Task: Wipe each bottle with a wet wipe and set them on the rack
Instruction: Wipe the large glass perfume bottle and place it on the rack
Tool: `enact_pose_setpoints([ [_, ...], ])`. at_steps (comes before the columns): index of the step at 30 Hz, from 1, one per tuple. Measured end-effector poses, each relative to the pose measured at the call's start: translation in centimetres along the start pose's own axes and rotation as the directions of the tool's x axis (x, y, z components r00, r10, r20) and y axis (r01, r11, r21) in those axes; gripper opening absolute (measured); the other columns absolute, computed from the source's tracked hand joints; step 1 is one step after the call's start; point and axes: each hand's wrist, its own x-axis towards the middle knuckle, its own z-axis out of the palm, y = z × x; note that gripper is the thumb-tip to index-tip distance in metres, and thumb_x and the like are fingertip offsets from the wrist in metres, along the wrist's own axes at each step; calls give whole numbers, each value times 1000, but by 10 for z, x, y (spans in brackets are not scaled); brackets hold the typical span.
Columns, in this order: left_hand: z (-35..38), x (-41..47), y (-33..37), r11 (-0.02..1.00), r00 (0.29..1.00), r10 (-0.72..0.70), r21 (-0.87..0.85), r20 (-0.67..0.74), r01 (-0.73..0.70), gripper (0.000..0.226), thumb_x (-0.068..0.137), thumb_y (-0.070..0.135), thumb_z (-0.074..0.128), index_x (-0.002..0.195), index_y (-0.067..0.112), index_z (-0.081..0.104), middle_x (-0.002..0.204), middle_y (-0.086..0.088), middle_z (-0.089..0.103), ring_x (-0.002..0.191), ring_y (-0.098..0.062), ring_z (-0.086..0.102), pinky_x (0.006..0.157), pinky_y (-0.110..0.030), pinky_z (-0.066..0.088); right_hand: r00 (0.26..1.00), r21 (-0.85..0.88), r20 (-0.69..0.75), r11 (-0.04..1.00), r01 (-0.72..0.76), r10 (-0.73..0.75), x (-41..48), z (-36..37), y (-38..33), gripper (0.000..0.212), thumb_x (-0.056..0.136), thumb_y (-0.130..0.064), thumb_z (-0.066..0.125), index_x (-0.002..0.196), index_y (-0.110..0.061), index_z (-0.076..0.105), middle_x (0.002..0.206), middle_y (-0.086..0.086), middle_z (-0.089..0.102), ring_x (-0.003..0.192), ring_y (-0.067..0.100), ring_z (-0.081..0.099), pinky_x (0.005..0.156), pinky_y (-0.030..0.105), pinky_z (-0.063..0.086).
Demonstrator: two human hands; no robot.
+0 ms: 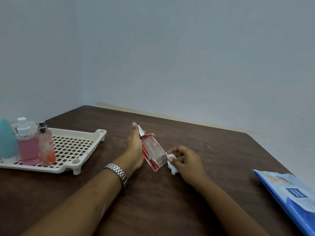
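Note:
My left hand [133, 147] grips a clear glass bottle [154, 151] with red trim and a silver spray top, tilted over the table with its base toward the right. Against that base my right hand [185, 160] pinches a crumpled white wet wipe [172, 165]. On the cream perforated rack [75, 147] at the left stand three bottles upright: a teal one [7, 140], a pink one with a white sprayer [27, 143], and an orange-pink one with a silver sprayer [46, 147].
A blue pack of wet wipes [289, 193] lies at the table's right edge. The dark wooden table [213, 147] meets grey walls at the back and left. A metal watch [117, 172] is on my left wrist.

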Motion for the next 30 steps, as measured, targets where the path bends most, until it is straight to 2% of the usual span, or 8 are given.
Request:
enact_pose_setpoints([
  [5, -2, 1, 2, 998, 997, 14, -66, -72, -18, 40, 96, 49, 42, 110, 12, 49, 86, -8, 68, 82, -26, 64, 87, -46, 52, 999, 123, -28, 992, -23, 26, -5, 14, -8, 10, 86, -12, 65, 91, -20, 63, 90, -3, 65, 77, 7, 66, 60, 17, 53],
  [10, -6, 1, 17, 980, 990, -15, -199, -142, -14, 40, 98, 48, 37, 90, 11, 50, 85, -11, 66, 80, -28, 63, 92, -50, 50, 988, 124, -89, 983, 136, -126, -12, 31, -21, 18, 82, -11, 69, 84, -27, 62, 97, -2, 62, 80, 7, 65, 63, 18, 55],
  [13, -7, 1, 21, 972, 986, -26, -234, -165, -14, 37, 99, 46, 38, 103, 10, 48, 87, -13, 67, 76, -25, 66, 86, -50, 54, 969, 117, -144, 969, 217, -199, -11, 30, -23, 24, 82, -8, 69, 83, -30, 61, 96, -2, 63, 82, 7, 64, 62, 15, 53],
  [19, 1, -6, 17, 966, 991, -79, -252, -104, 51, 38, 100, 43, 38, 121, 11, 44, 91, -14, 69, 76, -25, 67, 80, -49, 56, 960, 295, -279, 953, 75, 11, -2, 10, -10, 11, 85, -10, 65, 90, -20, 63, 91, 0, 67, 78, 14, 68, 58, 26, 58],
  [22, 3, -8, 18, 961, 993, -71, -272, -95, 43, 34, 100, 42, 38, 119, 13, 42, 86, -13, 68, 75, -24, 67, 73, -46, 56, 955, 433, -288, 900, 60, 75, -4, 12, -12, 11, 86, -8, 64, 93, -17, 63, 92, 4, 68, 81, 16, 69, 62, 30, 57],
  [24, 1, -7, 21, 952, 993, -54, -306, -106, 19, 36, 101, 41, 37, 124, 14, 38, 86, -14, 68, 75, -25, 67, 77, -47, 56, 960, 477, -270, 877, 63, 78, -7, 19, -17, 12, 85, -6, 65, 93, -16, 63, 92, 5, 69, 81, 17, 69, 63, 30, 57],
  [26, -1, -4, 23, 941, 991, -38, -339, -125, -7, 40, 101, 42, 36, 128, 13, 37, 86, -15, 68, 74, -24, 68, 81, -47, 55, 971, 460, -238, 884, 84, 31, -12, 27, -24, 13, 83, -4, 66, 91, -15, 64, 88, 4, 69, 78, 16, 69, 65, 30, 57],
  [30, -8, 0, 27, 935, 984, -15, -351, -180, -50, 37, 101, 43, 35, 118, 11, 41, 88, -14, 67, 76, -22, 67, 72, -41, 55, 984, 427, -160, 893, 139, -77, -21, 33, -33, 15, 81, -2, 68, 86, -16, 68, 80, 1, 70, 74, 12, 69, 63, 25, 57],
])
